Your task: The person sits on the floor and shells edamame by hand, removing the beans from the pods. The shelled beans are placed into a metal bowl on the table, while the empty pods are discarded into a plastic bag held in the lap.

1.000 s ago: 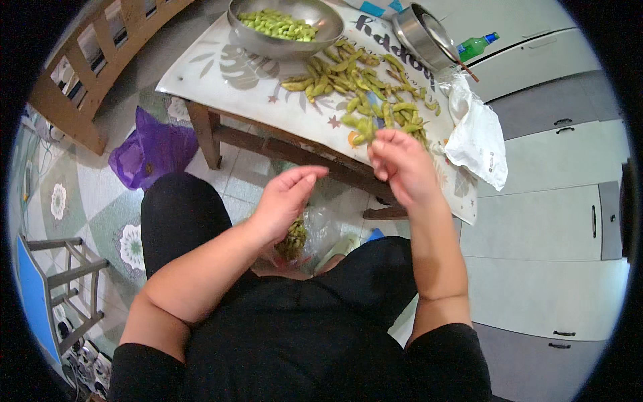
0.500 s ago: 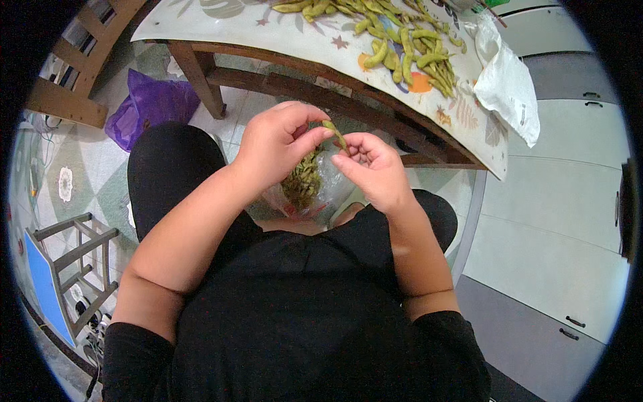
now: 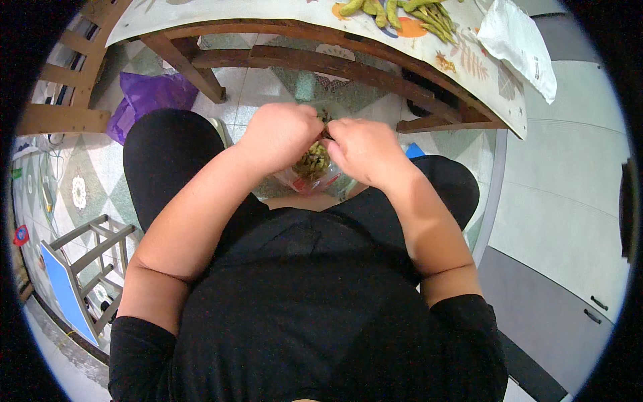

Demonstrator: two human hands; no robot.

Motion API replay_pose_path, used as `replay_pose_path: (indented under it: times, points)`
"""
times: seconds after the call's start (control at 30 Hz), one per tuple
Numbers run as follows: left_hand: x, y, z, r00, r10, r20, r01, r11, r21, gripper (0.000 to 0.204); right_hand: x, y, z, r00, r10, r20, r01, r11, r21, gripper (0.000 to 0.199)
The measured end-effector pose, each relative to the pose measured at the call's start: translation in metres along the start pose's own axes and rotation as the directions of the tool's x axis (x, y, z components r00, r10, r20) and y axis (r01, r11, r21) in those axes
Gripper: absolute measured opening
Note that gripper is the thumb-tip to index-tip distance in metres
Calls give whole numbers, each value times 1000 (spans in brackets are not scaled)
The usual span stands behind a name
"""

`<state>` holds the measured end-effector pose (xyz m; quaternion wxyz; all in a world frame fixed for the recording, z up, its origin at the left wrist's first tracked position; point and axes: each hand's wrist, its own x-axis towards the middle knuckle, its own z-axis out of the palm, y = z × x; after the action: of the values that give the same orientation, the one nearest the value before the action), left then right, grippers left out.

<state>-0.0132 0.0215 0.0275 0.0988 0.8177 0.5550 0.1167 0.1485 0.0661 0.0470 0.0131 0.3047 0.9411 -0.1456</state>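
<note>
Seated person, black top and black trousers, viewed from above. Both forearms rise from the lower edge and meet above the lap.

Left hand point(image 3: 280, 134): fingers curled inward, knuckles up, closed toward the right hand. Right hand point(image 3: 362, 149): likewise curled, fingertips meeting those of the left. A small dark-green item is pinched where the two hands meet; it is almost wholly hidden by the fingers, so its long axis and heading cannot be told.

Directly under the hands, between the knees, sits a clear plastic bag point(image 3: 315, 175), mouth open upward. Contents: a heap of olive-green pod husks point(image 3: 312, 159). A pinkish edge shows at the bag's near side.

Floor: patterned tiles. A purple plastic bag point(image 3: 149, 96) lies to the left, beside a desk leg; its contents are not visible. A small wooden stool point(image 3: 90, 251) stands at the lower left, well apart from the hands.

Beyond the hands, the wooden desk point(image 3: 348, 67) carries a patterned cloth cover. Near its right edge lies a loose pile of green bean pods point(image 3: 395, 10), most running roughly along the far-to-near line. A white plastic bag point(image 3: 519, 43) hangs over the desk's right corner.
</note>
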Motion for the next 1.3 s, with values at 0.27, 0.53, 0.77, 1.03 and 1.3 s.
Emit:
replay_pose_path:
  times: [0.27, 0.53, 0.77, 1.03, 1.3]
  points:
    - [0, -2, -4, 984, -116, -135, 40, 885, -464, 8, 4, 6, -6, 993, -1, -120, 38, 952, 305, 28]
    - [0, -3, 2, 926, -295, -236, 18, 658, -752, 11, 5, 5, -3, 975, 218, -54, -62, 494, 868, 23]
    - [3, -21, -1, 791, -549, 272, 22, -418, -908, 12, 6, 8, -2, 996, 5, -90, 69, 610, 790, 20]
    - [3, -19, -3, 856, -392, 336, 37, -604, -796, 18, 5, 19, 5, 999, -44, 19, 25, 815, 579, 18]
    - [2, -4, 3, 903, -213, 372, 201, -556, -806, 20, 7, 26, 5, 983, -2, 181, -110, 786, 608, 21]
